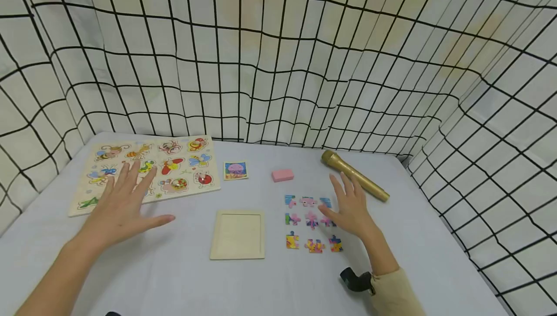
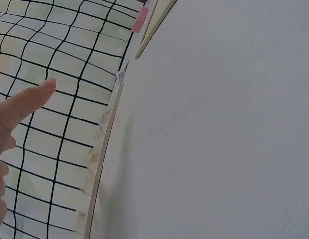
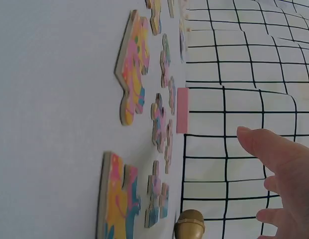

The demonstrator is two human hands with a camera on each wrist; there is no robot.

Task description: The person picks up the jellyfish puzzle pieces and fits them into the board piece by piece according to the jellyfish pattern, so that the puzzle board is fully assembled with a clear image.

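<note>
My left hand [image 1: 124, 209], fingers spread and holding nothing, hovers by the lower edge of a wooden insect puzzle board [image 1: 174, 190]. To the right, my right hand [image 1: 350, 207] is also spread and holds nothing, over the right side of several loose jigsaw pieces [image 1: 311, 219]. Those pieces lie apart in rows, and the hand overlaps the right column in the head view. Between the hands lies a square wooden puzzle frame [image 1: 237, 235] with a bare recess. In the right wrist view, a nearby yellow and pink jigsaw piece [image 3: 132, 64] lies flat on the table.
A small picture card [image 1: 235, 170] and a pink block [image 1: 282, 175] lie behind the frame. A gold microphone [image 1: 357, 175] lies beyond my right hand. Black netting over white cloth [image 1: 278, 93] walls the back and sides of the white table [image 1: 183, 277].
</note>
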